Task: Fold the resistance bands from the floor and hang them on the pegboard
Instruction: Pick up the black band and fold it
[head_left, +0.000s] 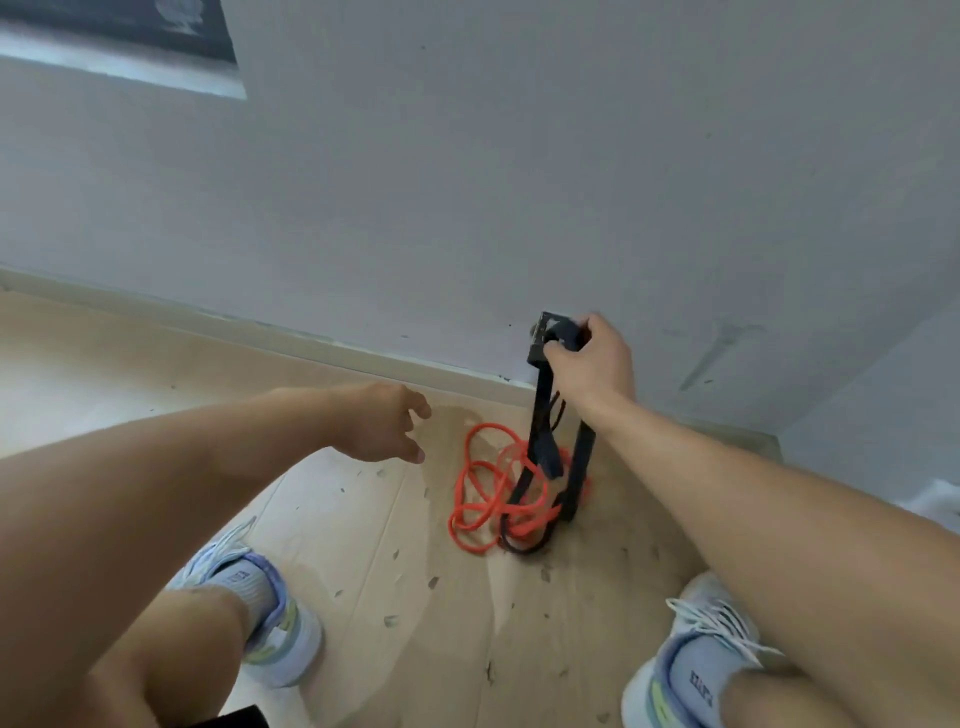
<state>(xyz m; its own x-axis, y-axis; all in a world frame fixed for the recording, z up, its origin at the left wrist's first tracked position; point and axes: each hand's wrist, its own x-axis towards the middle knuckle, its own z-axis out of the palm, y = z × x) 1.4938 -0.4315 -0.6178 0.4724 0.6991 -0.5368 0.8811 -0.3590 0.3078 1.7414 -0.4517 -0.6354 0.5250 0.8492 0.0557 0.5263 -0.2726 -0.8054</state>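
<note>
Head view: a wide black flat rubber resistance band (582, 457) is gripped at its bunched top by the right hand (589, 358), fingers clenched round it, near the grey wall (467, 182). Its loops hang down to the pale wooden floor (363, 519), where the lower end lies tangled with a thin orange resistance band (475, 499). The left hand (389, 423) is held released above the floor, fingers loosely spread, grasping nothing. Two light blue sneakers (275, 618) are planted below.

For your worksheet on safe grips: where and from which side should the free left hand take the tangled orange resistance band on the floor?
Grip an outer loop on the left edge of the thin orange rubber band, coming from above left with the open left hand. The right side lies tangled under the flat black band held by the right hand.
</note>
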